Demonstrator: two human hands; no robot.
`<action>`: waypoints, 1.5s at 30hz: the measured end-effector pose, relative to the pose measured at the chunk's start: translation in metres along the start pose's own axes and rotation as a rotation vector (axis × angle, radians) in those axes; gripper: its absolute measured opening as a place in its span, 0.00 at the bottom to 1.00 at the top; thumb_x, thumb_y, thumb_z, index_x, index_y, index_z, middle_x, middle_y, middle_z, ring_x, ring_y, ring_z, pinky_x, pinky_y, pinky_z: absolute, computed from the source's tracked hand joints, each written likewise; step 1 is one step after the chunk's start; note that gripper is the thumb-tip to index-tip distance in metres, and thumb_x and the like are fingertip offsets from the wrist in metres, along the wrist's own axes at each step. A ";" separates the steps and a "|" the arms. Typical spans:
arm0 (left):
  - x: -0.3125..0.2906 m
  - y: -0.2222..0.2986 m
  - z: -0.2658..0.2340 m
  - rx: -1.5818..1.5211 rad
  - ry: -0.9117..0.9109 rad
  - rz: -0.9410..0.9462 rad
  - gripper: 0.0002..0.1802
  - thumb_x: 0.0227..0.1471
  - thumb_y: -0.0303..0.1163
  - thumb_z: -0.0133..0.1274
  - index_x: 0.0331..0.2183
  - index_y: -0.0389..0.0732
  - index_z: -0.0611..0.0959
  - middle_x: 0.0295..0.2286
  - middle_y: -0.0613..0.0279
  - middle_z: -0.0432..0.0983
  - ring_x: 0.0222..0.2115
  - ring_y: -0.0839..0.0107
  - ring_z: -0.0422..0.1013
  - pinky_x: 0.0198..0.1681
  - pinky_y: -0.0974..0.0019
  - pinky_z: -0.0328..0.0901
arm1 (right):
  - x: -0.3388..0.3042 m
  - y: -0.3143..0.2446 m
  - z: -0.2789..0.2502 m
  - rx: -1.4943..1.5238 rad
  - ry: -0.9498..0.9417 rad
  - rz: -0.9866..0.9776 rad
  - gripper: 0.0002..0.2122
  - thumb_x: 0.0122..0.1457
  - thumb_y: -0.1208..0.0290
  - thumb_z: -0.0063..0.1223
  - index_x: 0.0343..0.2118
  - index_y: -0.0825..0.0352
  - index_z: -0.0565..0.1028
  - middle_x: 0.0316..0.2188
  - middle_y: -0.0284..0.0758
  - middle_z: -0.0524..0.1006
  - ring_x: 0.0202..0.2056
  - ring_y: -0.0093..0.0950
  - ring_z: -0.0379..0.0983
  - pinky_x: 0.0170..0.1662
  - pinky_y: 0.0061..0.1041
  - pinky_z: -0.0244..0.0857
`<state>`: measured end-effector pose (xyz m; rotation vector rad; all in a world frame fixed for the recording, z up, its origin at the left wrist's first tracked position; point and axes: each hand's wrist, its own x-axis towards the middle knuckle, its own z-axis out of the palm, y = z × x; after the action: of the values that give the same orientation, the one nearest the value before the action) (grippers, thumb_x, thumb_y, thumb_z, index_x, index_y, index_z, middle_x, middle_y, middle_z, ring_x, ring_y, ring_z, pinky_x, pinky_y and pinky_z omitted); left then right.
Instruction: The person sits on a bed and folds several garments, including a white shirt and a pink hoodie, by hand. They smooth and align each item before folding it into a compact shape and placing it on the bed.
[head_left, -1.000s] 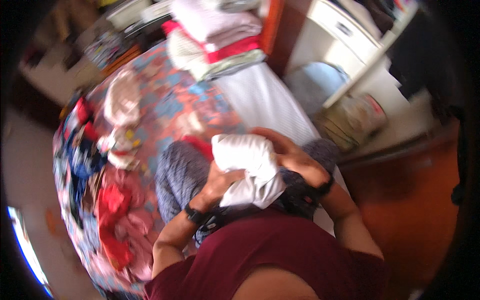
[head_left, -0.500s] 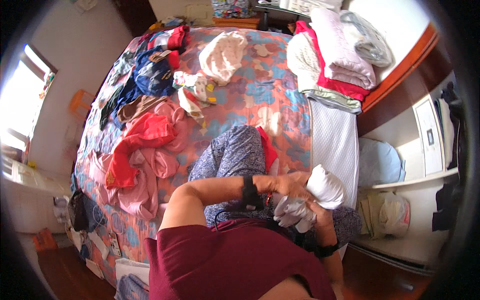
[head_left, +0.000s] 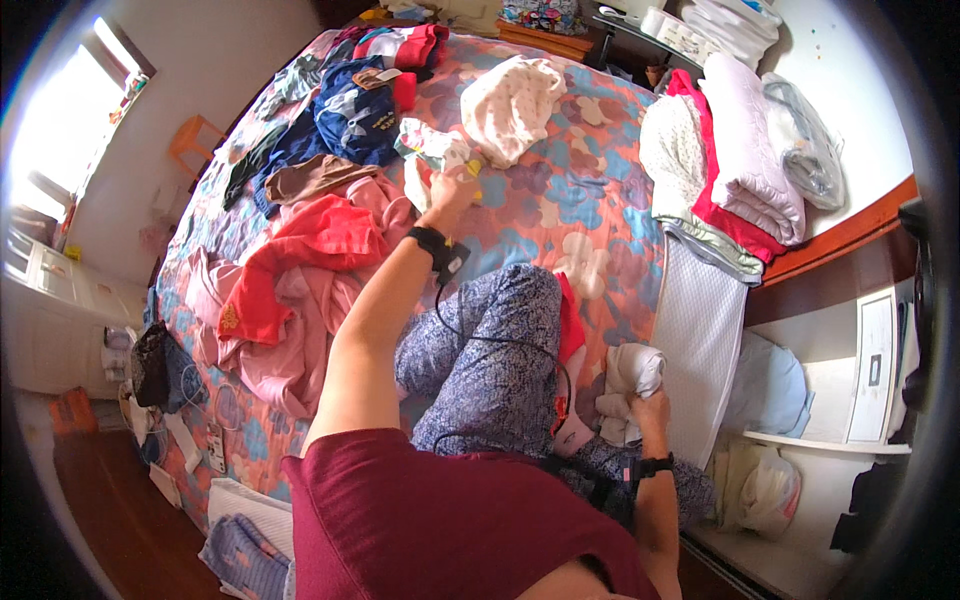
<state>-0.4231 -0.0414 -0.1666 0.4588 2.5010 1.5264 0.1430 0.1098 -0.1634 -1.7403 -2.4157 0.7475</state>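
My left arm stretches forward over the bed, and my left hand (head_left: 452, 195) is closed on the near edge of a small white patterned garment (head_left: 432, 142) with yellow spots. Beside my right thigh, my right hand (head_left: 652, 412) grips a bundled white cloth (head_left: 634, 372), whose loose folds hang below the fingers. A cream printed cloth (head_left: 512, 108) lies crumpled just beyond the garment. Left of my knee spread a red garment (head_left: 300, 262) and pink clothes (head_left: 285, 362). Something red (head_left: 570, 325) shows beside my bent leg.
The bed has a flowered cover (head_left: 585, 185). Dark blue clothes (head_left: 350, 118) are heaped at its far left, and folded quilts (head_left: 750, 150) are stacked at the far right. A white quilted mat (head_left: 700, 325) borders open shelves (head_left: 820, 442) on the right. A thin cable crosses my leg.
My left hand has left the white bundle and reached forward to the patterned garment. My right hand keeps the bundle, now looser and lower at my side. The view has shifted.
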 end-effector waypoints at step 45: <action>-0.326 0.120 0.166 0.368 -1.212 1.079 0.21 0.40 0.37 0.65 0.38 0.37 0.85 0.35 0.50 0.82 0.37 0.55 0.78 0.42 0.55 0.72 | 0.020 0.064 0.029 0.160 -0.033 -0.161 0.28 0.55 0.53 0.60 0.53 0.68 0.72 0.47 0.50 0.78 0.47 0.50 0.75 0.48 0.43 0.69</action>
<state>-0.0471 0.0344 -0.1399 2.1801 1.4463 0.4573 0.1825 0.1338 -0.2202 -1.4672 -2.4062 0.9259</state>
